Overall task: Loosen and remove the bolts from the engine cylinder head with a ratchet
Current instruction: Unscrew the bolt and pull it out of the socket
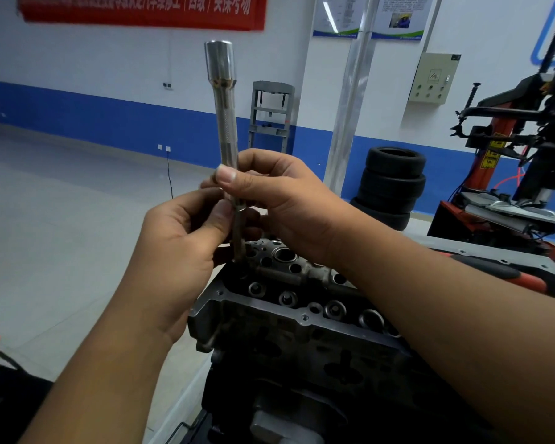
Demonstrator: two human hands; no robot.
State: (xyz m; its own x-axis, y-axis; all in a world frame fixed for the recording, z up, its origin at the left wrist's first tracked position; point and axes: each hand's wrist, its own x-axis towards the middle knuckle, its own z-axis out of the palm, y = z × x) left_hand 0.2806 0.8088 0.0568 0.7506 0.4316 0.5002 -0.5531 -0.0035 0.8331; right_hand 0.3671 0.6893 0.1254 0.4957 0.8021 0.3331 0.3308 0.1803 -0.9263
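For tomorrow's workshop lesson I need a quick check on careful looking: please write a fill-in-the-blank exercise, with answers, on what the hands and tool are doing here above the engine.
1. The extension bar is held by ____ hands, upright above the cylinder head.
2. The wider end of the bar, the socket, points ____.
3. The left hand and right hand grip the bar at its ____ end.
4. Behind the right hand, by the wall, stands a stack of black ____.

Answers: both; upward; lower; tyres
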